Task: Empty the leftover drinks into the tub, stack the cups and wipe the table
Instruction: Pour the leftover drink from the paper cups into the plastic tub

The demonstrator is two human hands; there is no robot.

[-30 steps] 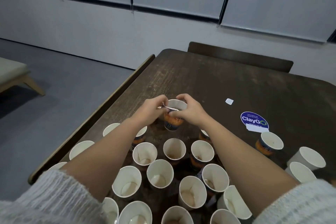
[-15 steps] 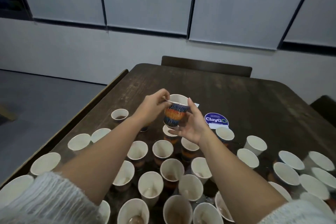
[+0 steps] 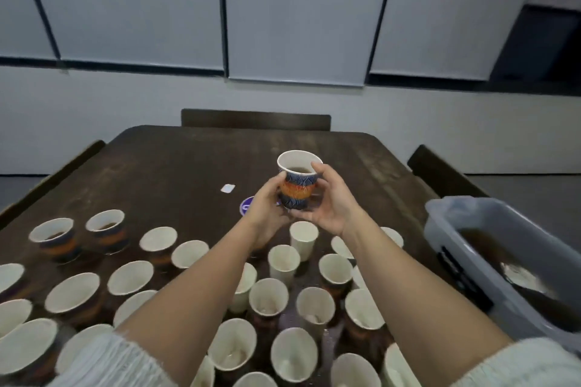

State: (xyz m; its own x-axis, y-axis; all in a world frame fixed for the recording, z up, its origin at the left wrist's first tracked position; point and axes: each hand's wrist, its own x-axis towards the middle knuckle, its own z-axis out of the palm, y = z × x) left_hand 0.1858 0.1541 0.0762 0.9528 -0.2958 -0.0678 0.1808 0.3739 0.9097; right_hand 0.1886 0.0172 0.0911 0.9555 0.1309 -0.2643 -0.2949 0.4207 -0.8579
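Fingers of both hands wrap one blue-and-orange patterned paper cup, held upright in the air above the middle of the dark wooden table; brown drink shows inside it. Left hand cups its lower side, right hand grips the other side. Many white-lined paper cups crowd the table's near edge. At the right edge stands a grey plastic tub holding brown liquid.

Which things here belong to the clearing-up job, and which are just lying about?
Part of the job:
patterned cup with drink in it, held by left hand and right hand
grey tub
paper cups on the table

Just lying about:
round sticker
white scrap
chair
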